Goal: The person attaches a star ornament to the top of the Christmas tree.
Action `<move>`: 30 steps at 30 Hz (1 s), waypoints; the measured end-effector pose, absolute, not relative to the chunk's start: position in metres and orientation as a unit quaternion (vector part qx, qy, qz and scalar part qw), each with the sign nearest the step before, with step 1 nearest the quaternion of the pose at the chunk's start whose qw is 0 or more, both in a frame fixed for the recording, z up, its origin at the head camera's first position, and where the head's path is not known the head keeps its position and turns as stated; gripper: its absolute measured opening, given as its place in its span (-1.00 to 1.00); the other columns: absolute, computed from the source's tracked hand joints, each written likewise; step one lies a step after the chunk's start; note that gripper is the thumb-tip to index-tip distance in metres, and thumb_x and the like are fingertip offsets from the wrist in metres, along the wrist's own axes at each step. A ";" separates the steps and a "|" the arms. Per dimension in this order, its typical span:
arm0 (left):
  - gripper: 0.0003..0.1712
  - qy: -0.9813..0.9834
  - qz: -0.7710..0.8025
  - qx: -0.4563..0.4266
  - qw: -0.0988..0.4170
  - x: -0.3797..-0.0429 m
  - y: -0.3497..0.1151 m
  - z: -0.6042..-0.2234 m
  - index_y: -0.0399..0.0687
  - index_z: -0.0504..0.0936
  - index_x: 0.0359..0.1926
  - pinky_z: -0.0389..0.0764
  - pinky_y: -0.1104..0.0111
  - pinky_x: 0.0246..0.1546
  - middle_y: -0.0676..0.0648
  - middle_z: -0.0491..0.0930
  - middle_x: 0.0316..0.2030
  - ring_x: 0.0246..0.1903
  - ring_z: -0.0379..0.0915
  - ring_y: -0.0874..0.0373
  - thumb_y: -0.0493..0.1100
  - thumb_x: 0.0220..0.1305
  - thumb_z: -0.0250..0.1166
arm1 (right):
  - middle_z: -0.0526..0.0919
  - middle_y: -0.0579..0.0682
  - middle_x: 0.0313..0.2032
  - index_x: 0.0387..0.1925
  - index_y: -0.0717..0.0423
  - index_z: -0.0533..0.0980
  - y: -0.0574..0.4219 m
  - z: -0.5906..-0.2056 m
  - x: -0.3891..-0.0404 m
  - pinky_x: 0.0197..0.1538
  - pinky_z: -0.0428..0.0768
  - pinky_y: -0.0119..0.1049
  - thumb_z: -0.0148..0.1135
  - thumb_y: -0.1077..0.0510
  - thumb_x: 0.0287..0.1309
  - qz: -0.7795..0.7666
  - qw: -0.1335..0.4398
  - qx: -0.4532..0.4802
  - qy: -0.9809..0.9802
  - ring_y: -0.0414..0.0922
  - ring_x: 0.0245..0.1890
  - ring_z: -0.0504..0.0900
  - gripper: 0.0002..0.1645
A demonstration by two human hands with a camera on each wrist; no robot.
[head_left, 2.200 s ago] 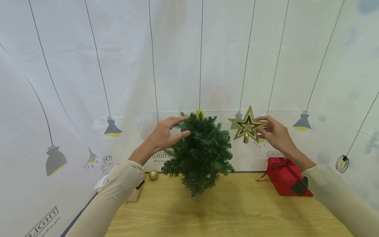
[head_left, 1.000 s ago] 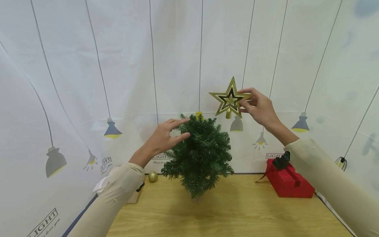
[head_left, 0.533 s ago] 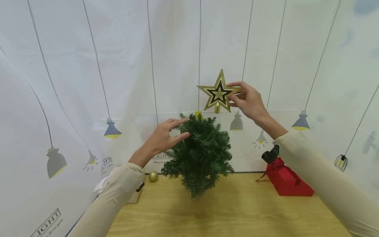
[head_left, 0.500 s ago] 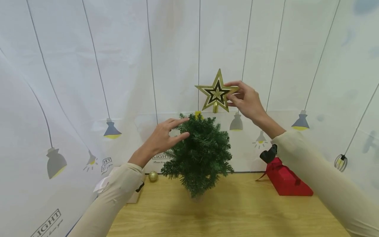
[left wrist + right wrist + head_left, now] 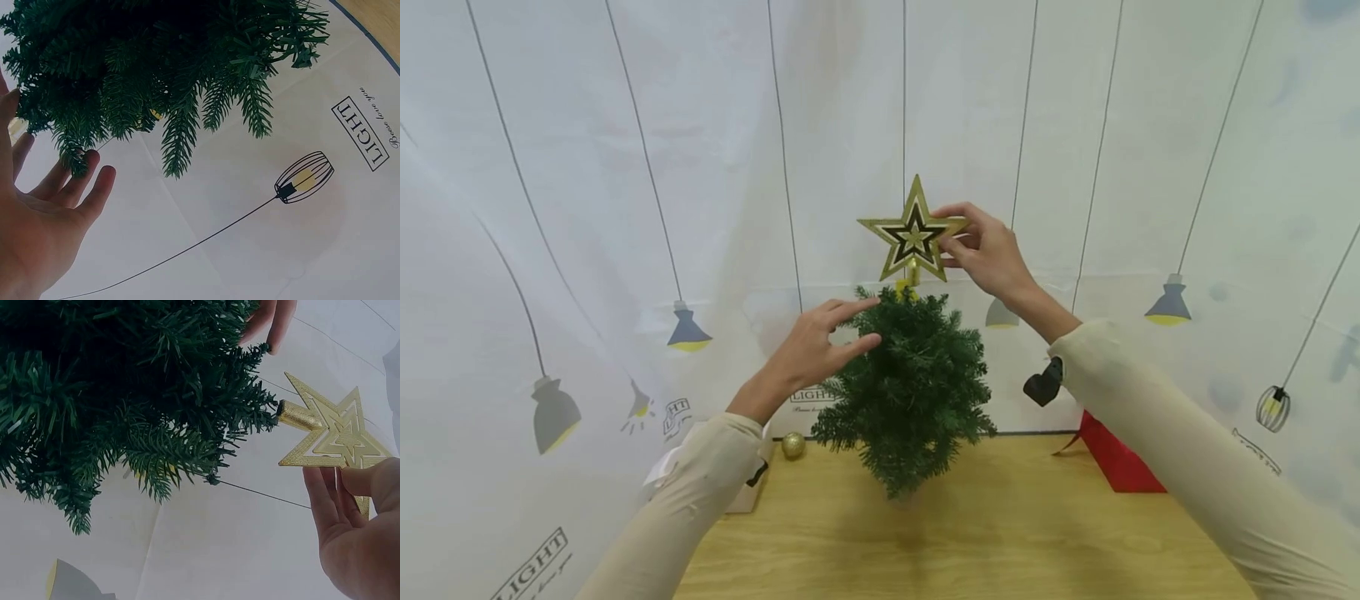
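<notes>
A small green artificial tree (image 5: 910,383) stands on the wooden table (image 5: 1000,542) against the white backdrop. My left hand (image 5: 823,342) is open, its straight fingers touching the tree's upper left branches (image 5: 81,156). My right hand (image 5: 985,250) pinches the right arm of a gold glitter star (image 5: 913,236), holding it upright just above the treetop. The star's gold socket (image 5: 297,415) sits right at the tip of the tree (image 5: 156,394).
A red gift box (image 5: 1120,462) with a ribbon lies at the right behind my forearm. A small gold ball (image 5: 792,444) rests at the back left beside a pale box (image 5: 747,496). A printed white curtain (image 5: 625,167) closes off the back and sides.
My right hand has carried the star up from beside the tree and then left, until it hovers over the treetop. The left hand has stayed on the branches.
</notes>
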State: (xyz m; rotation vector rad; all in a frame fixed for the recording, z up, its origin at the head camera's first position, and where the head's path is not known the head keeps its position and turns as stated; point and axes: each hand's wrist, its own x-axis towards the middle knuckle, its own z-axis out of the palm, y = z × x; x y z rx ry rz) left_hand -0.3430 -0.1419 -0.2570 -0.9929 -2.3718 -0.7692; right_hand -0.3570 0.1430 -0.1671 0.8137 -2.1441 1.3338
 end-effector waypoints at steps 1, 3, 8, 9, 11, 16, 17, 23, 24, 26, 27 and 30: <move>-0.29 -0.860 -0.281 -0.361 0.226 -0.343 -0.142 -0.257 0.13 0.43 0.51 0.60 -0.08 0.16 -0.13 0.51 0.35 0.26 0.48 -0.12 0.16 0.44 0.34 | 0.68 0.24 0.01 0.31 0.09 0.52 0.141 -0.168 -0.358 -0.05 0.75 -0.31 0.18 0.33 0.47 0.487 0.241 0.299 -0.784 0.11 -0.01 0.76 -0.56; -0.30 -0.860 -0.281 -0.361 0.228 -0.343 -0.142 -0.258 0.13 0.43 0.51 0.61 -0.06 0.13 -0.13 0.52 0.34 0.25 0.49 -0.12 0.15 0.44 0.34 | 0.67 0.27 0.01 0.32 0.11 0.51 0.139 -0.170 -0.359 -0.03 0.76 -0.27 0.19 0.32 0.47 0.484 0.239 0.301 -0.786 0.13 -0.01 0.76 -0.56; -0.31 -0.859 -0.279 -0.362 0.230 -0.344 -0.141 -0.260 0.17 0.43 0.51 0.62 -0.03 0.12 -0.11 0.52 0.34 0.25 0.49 -0.10 0.14 0.44 0.34 | 0.67 0.29 0.02 0.32 0.14 0.51 0.136 -0.172 -0.359 -0.01 0.76 -0.20 0.19 0.32 0.47 0.481 0.236 0.308 -0.786 0.16 0.00 0.75 -0.56; -0.31 -0.859 -0.278 -0.362 0.230 -0.344 -0.141 -0.260 0.17 0.43 0.51 0.62 -0.03 0.12 -0.11 0.52 0.34 0.25 0.49 -0.10 0.15 0.44 0.34 | 0.67 0.29 0.02 0.31 0.14 0.51 0.136 -0.172 -0.359 -0.01 0.76 -0.20 0.19 0.32 0.47 0.482 0.235 0.309 -0.785 0.16 0.00 0.75 -0.57; -0.31 -0.859 -0.278 -0.363 0.229 -0.345 -0.141 -0.260 0.17 0.43 0.51 0.63 -0.02 0.11 -0.11 0.52 0.34 0.25 0.49 -0.10 0.14 0.44 0.34 | 0.67 0.29 0.02 0.31 0.15 0.51 0.135 -0.173 -0.359 -0.01 0.76 -0.20 0.19 0.32 0.47 0.484 0.234 0.309 -0.785 0.17 0.00 0.75 -0.57; -0.31 -0.858 -0.278 -0.366 0.229 -0.345 -0.141 -0.259 0.16 0.44 0.51 0.64 0.02 0.07 -0.12 0.51 0.34 0.24 0.50 -0.09 0.14 0.45 0.33 | 0.68 0.29 0.02 0.30 0.14 0.52 0.133 -0.176 -0.361 -0.01 0.76 -0.18 0.19 0.32 0.47 0.486 0.232 0.303 -0.786 0.17 0.00 0.75 -0.57; -0.31 -0.857 -0.279 -0.367 0.229 -0.345 -0.142 -0.259 0.16 0.44 0.51 0.64 0.02 0.07 -0.12 0.51 0.34 0.24 0.50 -0.09 0.14 0.45 0.33 | 0.68 0.28 0.02 0.30 0.13 0.52 0.132 -0.178 -0.362 -0.02 0.76 -0.18 0.19 0.31 0.47 0.483 0.231 0.302 -0.789 0.16 0.00 0.75 -0.58; -0.31 -0.859 -0.284 -0.361 0.224 -0.344 -0.144 -0.259 0.16 0.44 0.51 0.64 0.04 0.08 -0.10 0.51 0.34 0.24 0.50 -0.06 0.14 0.45 0.33 | 0.69 0.25 0.03 0.29 0.13 0.53 0.128 -0.190 -0.365 -0.03 0.77 -0.14 0.19 0.29 0.48 0.466 0.221 0.301 -0.802 0.14 -0.01 0.76 -0.59; -0.31 -0.860 -0.284 -0.361 0.224 -0.344 -0.144 -0.259 0.17 0.44 0.51 0.64 0.05 0.08 -0.10 0.51 0.34 0.24 0.50 -0.06 0.15 0.45 0.33 | 0.69 0.26 0.03 0.29 0.13 0.53 0.128 -0.191 -0.365 -0.02 0.77 -0.12 0.19 0.30 0.48 0.467 0.221 0.300 -0.802 0.15 -0.01 0.76 -0.59; -0.32 -0.860 -0.284 -0.360 0.223 -0.344 -0.144 -0.259 0.19 0.43 0.51 0.64 0.06 0.08 -0.09 0.51 0.34 0.24 0.50 -0.05 0.15 0.45 0.33 | 0.69 0.27 0.02 0.30 0.14 0.52 0.129 -0.194 -0.366 -0.02 0.77 -0.10 0.19 0.31 0.48 0.471 0.219 0.299 -0.800 0.15 -0.01 0.76 -0.58; -0.32 -0.860 -0.284 -0.360 0.224 -0.344 -0.144 -0.259 0.20 0.43 0.51 0.64 0.07 0.07 -0.10 0.51 0.34 0.23 0.50 -0.05 0.15 0.45 0.33 | 0.69 0.27 0.02 0.29 0.14 0.52 0.129 -0.196 -0.366 -0.03 0.77 -0.11 0.19 0.31 0.48 0.472 0.220 0.300 -0.800 0.16 -0.02 0.76 -0.58; -0.32 -0.859 -0.284 -0.361 0.227 -0.345 -0.144 -0.260 0.21 0.43 0.51 0.64 0.06 0.06 -0.11 0.52 0.34 0.23 0.51 -0.06 0.15 0.45 0.33 | 0.69 0.26 0.01 0.30 0.13 0.52 0.129 -0.199 -0.364 -0.06 0.78 -0.17 0.19 0.31 0.48 0.469 0.224 0.298 -0.801 0.15 -0.03 0.77 -0.58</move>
